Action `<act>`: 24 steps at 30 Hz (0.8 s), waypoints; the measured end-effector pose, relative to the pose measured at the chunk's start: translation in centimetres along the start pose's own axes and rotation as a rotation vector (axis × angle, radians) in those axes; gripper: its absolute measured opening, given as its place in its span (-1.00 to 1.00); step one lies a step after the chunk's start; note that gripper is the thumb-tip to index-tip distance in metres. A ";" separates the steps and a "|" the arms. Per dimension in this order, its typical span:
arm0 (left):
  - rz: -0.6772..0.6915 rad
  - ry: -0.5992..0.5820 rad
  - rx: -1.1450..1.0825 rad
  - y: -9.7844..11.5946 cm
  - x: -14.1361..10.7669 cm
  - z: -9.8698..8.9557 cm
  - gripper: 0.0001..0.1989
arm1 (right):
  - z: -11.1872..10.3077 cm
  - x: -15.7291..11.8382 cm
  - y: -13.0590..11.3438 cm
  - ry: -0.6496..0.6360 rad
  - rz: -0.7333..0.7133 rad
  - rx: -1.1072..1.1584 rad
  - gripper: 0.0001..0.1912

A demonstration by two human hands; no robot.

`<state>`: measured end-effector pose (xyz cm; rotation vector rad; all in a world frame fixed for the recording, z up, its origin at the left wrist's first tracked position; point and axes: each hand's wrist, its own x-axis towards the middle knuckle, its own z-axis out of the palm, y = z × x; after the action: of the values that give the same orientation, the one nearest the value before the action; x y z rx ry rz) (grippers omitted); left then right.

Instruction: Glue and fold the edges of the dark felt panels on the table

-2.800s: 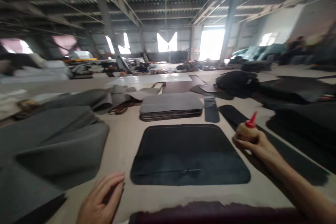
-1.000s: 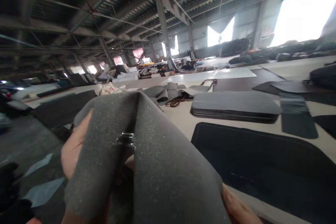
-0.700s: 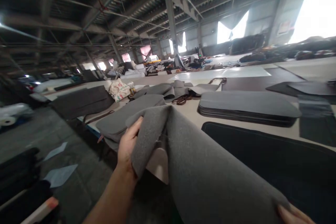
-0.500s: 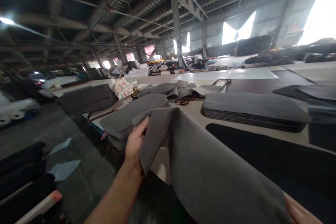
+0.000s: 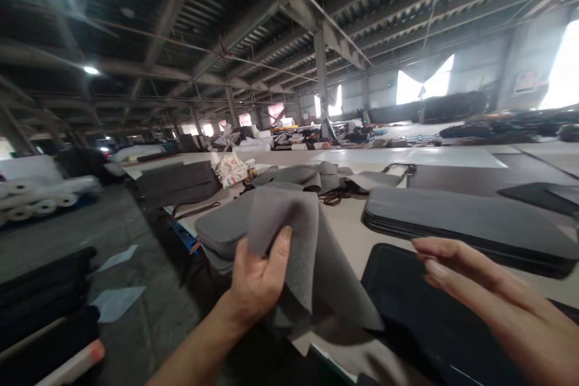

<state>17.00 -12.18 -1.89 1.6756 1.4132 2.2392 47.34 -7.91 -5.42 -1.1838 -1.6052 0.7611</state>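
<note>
Hanging from the left hand, a grey foam sheet droops in a fold over the near left edge of the table, thumb pressed on its face, fingers behind it (grip clenched on the sheet, upper corner). Sheet sits just left of frame centre, lower tail touching the table edge at about 5 o'clock from the hand. Right hand is at 3 o'clock from the sheet, well apart from it, fingers flat and spread, holding nothing, hovering above a black panel lying flat on the table. At 12 o'clock behind the sheet: pile of more grey foam pieces, some folded ones further back. At 2 o'clock: neat stack of grey rounded panels. At 11 o'clock: a printed white bag and a dark grey slab. Far at 9 o'clock, white rolls on the floor. Background blurry, hall roof overhead.
</note>
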 end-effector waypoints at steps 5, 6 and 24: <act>-0.001 -0.154 0.024 -0.7 -2.0 1.3 -0.84 | 3.0 0.3 -5.8 -0.209 -0.159 0.008 -0.42; -0.022 -0.173 0.027 -0.6 -1.8 1.6 -0.85 | 3.7 0.0 -6.3 -0.191 -0.244 -0.035 -0.42; -0.245 -0.464 -0.439 -2.1 -1.9 4.5 -0.53 | 2.8 5.3 -8.3 0.261 -0.726 -0.404 -0.80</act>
<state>20.25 -8.97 -4.60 1.6171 0.8845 1.7147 41.51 -5.53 2.71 -0.8167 -1.8298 -0.1825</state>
